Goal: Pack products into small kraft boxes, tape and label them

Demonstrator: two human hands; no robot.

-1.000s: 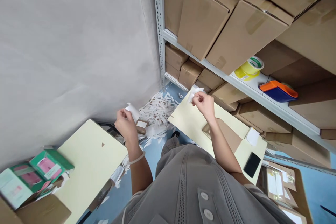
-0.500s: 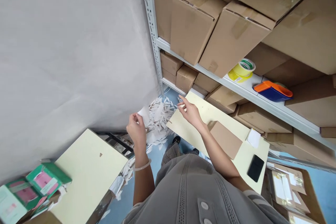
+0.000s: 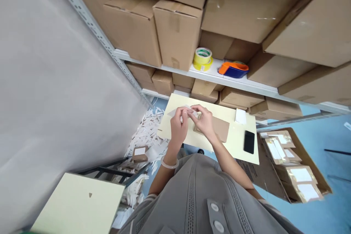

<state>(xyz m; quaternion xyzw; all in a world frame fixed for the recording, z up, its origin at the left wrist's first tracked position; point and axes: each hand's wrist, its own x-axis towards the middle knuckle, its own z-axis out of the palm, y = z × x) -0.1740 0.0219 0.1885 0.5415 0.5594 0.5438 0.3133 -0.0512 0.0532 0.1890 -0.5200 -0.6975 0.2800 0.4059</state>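
Both my hands meet over the pale yellow tabletop (image 3: 233, 153). Pinched in the fingers of my left hand (image 3: 178, 126) is a thin white slip of paper (image 3: 172, 112), perhaps a label. My right hand (image 3: 205, 121) has its fingertips on the same slip, close to the left ones. Below and beside the right hand lies a flat brown cardboard box (image 3: 221, 128), partly covered by that hand. Farther right are a small stack of white paper (image 3: 240, 116) and a black phone (image 3: 249, 142).
Ahead, a metal shelf (image 3: 255, 87) holds cardboard boxes, tape rolls (image 3: 203, 59) and an orange and blue tape dispenser (image 3: 233, 70). White paper scraps (image 3: 145, 131) litter the floor at left. A large open carton (image 3: 326, 186) with labelled boxes stands right. Another table (image 3: 79, 204) is lower left.
My view has turned right. My hands, apart before, have come together over the table. The right hand, open and free earlier, now grips the slip that the left hand carried over.
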